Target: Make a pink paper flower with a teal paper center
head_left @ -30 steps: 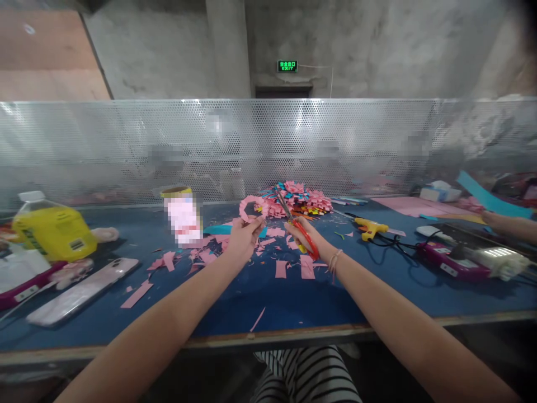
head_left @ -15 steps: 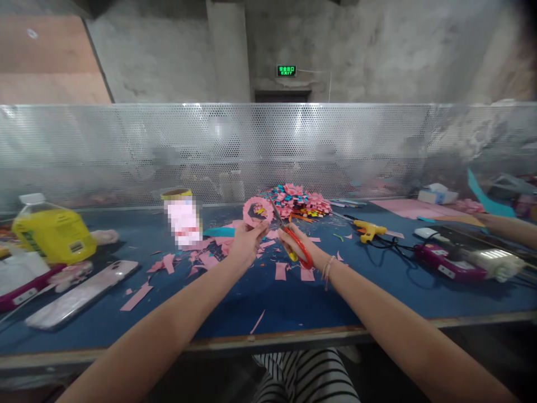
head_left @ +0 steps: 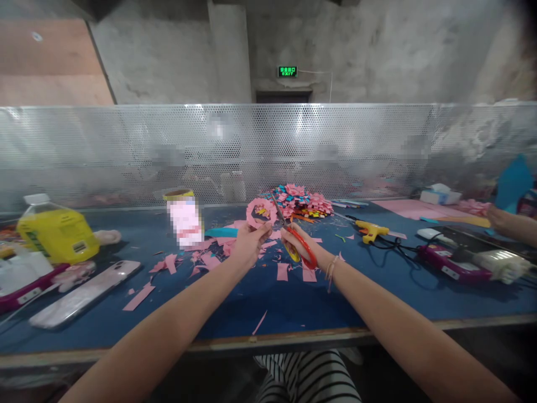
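A pink paper ring with a ragged edge is pinched at its lower edge by my left hand. My right hand is wrapped round scissors with red and yellow handles; their blades point up and left, beside the right edge of the ring. Behind both hands lies a pile of pink, blue and yellow paper pieces. Pink scraps are scattered on the blue table around my hands.
At the left are a yellow liquid jug, a phone and a canister. To the right lie a yellow glue gun and a purple device. Another person's hand is near blue paper at far right.
The view has shifted slightly. The scissors have turned a little against the ring, which is still held. At far right, the other person's blue sheet has moved and stands more upright.
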The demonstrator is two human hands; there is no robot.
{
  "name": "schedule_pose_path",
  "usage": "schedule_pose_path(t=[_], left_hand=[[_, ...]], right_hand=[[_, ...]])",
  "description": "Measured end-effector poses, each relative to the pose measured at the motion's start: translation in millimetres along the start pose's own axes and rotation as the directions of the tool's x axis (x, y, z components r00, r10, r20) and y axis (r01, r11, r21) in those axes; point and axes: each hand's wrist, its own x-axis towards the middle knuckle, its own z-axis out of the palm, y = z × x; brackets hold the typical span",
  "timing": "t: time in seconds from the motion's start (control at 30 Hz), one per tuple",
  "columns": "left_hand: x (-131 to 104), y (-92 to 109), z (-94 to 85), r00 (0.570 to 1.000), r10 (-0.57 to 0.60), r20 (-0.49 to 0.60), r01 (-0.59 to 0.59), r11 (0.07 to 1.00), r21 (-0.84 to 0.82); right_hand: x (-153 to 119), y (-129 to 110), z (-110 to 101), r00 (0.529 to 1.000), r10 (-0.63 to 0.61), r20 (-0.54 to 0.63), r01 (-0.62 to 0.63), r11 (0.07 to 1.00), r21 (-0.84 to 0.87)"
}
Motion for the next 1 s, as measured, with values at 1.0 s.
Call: schedule_pose_path(t=[1.0], left_hand=[[-4.8,3.8,2.9,0.989,-0.12,0.082,0.123,0.992,-0.028]], right_hand=[[-1.3,-8.1,-8.6,0.995,-0.067,0.07,0.068,0.998,-0.013]])
